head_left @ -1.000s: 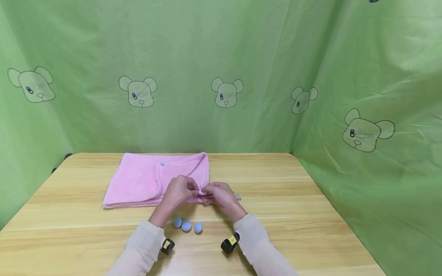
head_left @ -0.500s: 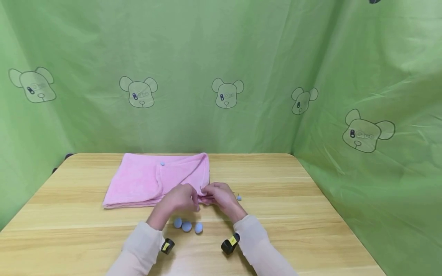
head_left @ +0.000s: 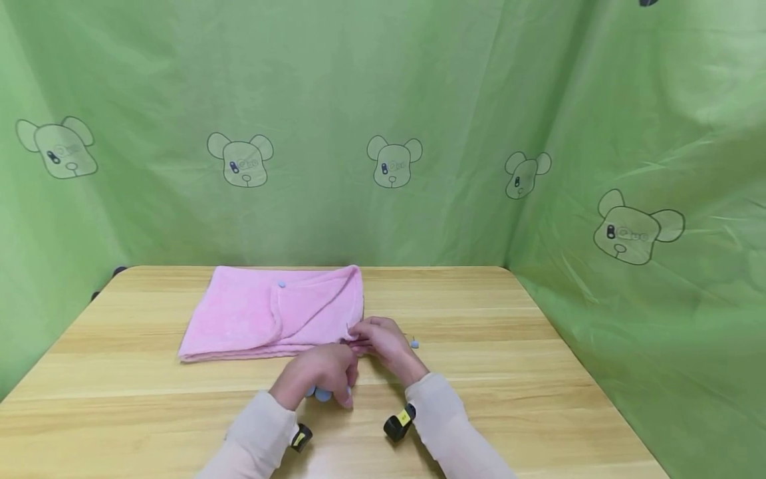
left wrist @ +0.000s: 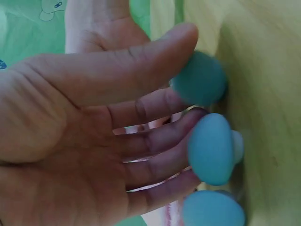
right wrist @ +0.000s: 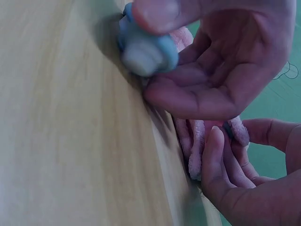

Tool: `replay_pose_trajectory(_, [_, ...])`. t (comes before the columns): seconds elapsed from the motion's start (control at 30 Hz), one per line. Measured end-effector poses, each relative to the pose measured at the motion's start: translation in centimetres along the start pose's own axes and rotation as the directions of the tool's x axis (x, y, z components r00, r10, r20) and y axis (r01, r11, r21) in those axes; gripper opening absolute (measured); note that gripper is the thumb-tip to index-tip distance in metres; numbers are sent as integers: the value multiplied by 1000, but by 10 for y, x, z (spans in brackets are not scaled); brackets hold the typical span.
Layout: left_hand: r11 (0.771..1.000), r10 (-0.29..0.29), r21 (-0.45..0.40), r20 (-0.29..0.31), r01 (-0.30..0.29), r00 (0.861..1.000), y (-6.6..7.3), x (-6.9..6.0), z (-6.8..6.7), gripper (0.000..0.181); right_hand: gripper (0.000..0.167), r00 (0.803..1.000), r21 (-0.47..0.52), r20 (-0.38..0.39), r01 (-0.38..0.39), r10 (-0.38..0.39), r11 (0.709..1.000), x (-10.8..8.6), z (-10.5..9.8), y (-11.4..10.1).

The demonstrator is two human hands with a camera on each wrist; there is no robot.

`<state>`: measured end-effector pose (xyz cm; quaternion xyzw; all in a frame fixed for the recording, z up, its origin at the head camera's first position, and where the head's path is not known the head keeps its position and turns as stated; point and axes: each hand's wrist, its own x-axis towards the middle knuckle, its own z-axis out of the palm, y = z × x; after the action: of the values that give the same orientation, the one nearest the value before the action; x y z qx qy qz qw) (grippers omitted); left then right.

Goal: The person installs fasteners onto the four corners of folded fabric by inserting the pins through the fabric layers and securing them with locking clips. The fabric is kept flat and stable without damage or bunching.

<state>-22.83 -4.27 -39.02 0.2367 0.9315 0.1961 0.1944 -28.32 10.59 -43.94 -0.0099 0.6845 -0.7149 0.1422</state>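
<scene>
From the left, we see one pink cloth (head_left: 236, 313) on the far half of the wooden table (head_left: 514, 412), plush and softly ribbed at its hem, folded into a flat rectangle. Its long axis runs left to right; a curved flap edge lies mid-cloth, and a second edge slants from the far right corner towards the near left. One small blue button (head_left: 282, 284) sits at its far side, left of centre.

Nearer us, the left hand (head_left: 323, 371) reaches down with its thumb and index finger pinching one of three blue caps (left wrist: 211, 148), smooth and egg-shaped; the middle one shows a pale base set towards the table. The other two lie just left of the pinched one.

Further right, the right hand (head_left: 383, 340) grips the cloth's near right corner between thumb and fingers, a thin dark pin (head_left: 348, 328) standing up at the fingertips. Just right of that hand lies one small blue piece (head_left: 415, 344), its single thin spike pointing up.
</scene>
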Motion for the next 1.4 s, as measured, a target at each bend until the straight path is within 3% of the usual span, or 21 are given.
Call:
replay_pose_trajectory(0.3, [999, -22, -38, -99, 18, 995, -5, 4, 4, 28, 13, 1000, -12, -8, -3, 3, 1000, 0, 0, 1])
replay_pose_trajectory(0.47, [996, -44, -90, -187, 28, 981, -8, 5, 1, 26, 12, 1000, -19, -10, -4, 3, 1000, -2, 0, 0])
replay_pose_trajectory(0.6, [987, -54, -160, -294, 6, 954, -12, 8, -2, 26, 10, 1000, -17, -4, 4, -4, 1000, -3, 0, 1])
replay_pose_trajectory(0.8, [975, -105, -223, -424, 9, 900, -17, 12, -10, 23, 9, 1000, -19, -5, 13, -13, 1000, -1, 1, 2])
replay_pose_trajectory(1.0, [963, -144, -271, -537, -8, 831, -21, 16, -15, 29, 5, 1000, -34, 0, 2, -2, 999, 1, -1, 2])
replay_pose_trajectory(1.1, [949, -186, -315, -565, -1, 804, -23, 18, -16, 31, 6, 1000, -24, 4, -4, 4, 1000, 1, -1, 2])
replay_pose_trajectory(1.27, [937, -223, -349, -588, 5, 777, -26, 21, -16, 31, 9, 1000, -11, 2, -3, 3, 1000, 1, 0, 2])
replay_pose_trajectory(1.4, [933, -238, -361, -584, 14, 776, -26, 21, -16, 33, 9, 1000, -16, -2, 1, -1, 1000, 2, 0, 1])
